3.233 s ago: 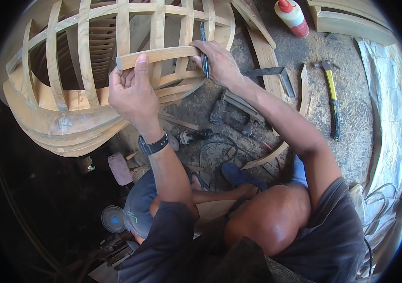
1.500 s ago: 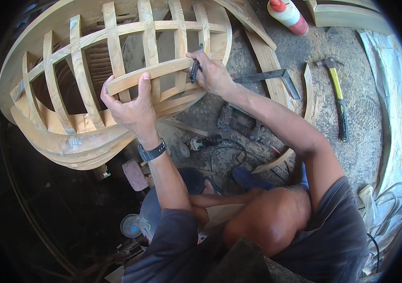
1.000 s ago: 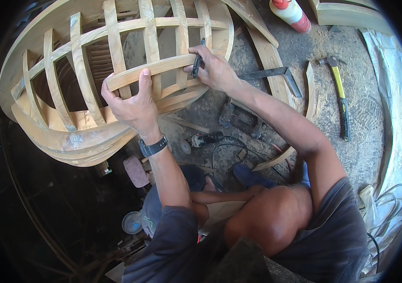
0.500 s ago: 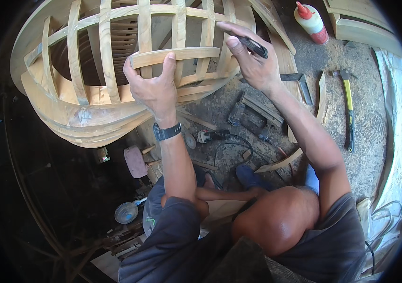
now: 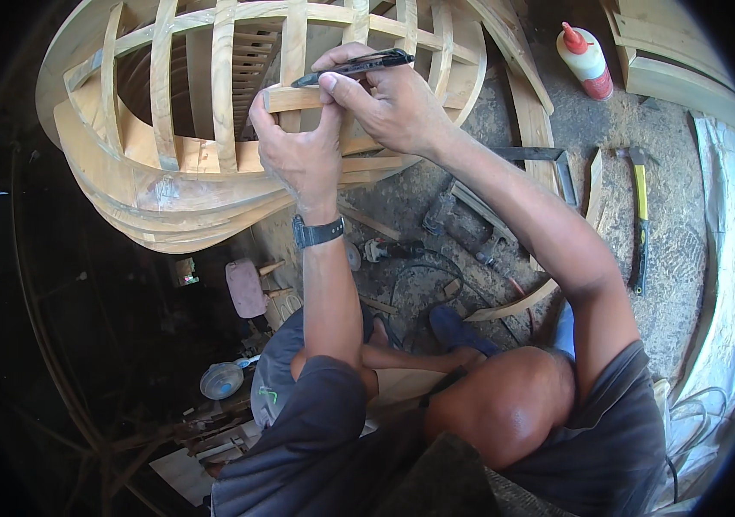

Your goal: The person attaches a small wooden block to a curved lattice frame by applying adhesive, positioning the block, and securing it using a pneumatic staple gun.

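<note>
My left hand [image 5: 301, 164] is closed on a short, slightly curved wooden strip [image 5: 288, 99], gripping it near its left end between thumb and fingers. In my right hand [image 5: 402, 108] is a black pen [image 5: 378, 61], slanted with its tip down to the left at the strip's upper edge. Whether the tip touches the wood I cannot tell. The right part of the strip is hidden behind my right hand. Both hands are in front of a rounded wooden framework [image 5: 224, 103], like a boat hull, with several crossing ribs.
On the dusty floor to the right lie a yellow-and-black hammer [image 5: 641, 215], a metal square [image 5: 565, 177] and a curved wood strip [image 5: 514, 306]. A red-capped glue bottle [image 5: 587, 62] stands farther back. A corded power tool [image 5: 389, 250] lies beyond my feet; a pink mallet [image 5: 244, 289] is at left.
My right hand has moved left to the strip and turned the pen from lying in the palm to a writing grip, tip on the strip's left part. The view has shifted slightly.
</note>
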Demonstrator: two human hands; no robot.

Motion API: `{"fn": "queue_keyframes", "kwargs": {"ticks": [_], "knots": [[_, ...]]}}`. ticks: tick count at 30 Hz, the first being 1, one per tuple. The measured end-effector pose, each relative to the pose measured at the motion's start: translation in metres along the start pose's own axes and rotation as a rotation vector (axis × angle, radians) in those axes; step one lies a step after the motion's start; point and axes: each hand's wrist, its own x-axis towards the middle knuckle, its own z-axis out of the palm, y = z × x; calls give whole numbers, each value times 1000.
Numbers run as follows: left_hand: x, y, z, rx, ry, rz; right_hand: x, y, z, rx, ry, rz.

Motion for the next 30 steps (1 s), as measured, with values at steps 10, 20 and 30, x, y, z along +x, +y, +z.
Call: {"fn": "queue_keyframes", "kwargs": {"ticks": [10, 20, 30], "knots": [[1, -2, 0, 24, -9, 30, -27, 16, -48, -209, 326, 156], [-3, -1, 3, 6, -19, 21, -64, 42, -57, -261, 323, 310], [-5, -1, -7, 2, -38, -62, -77, 34, -43, -106, 343, 315]]}}
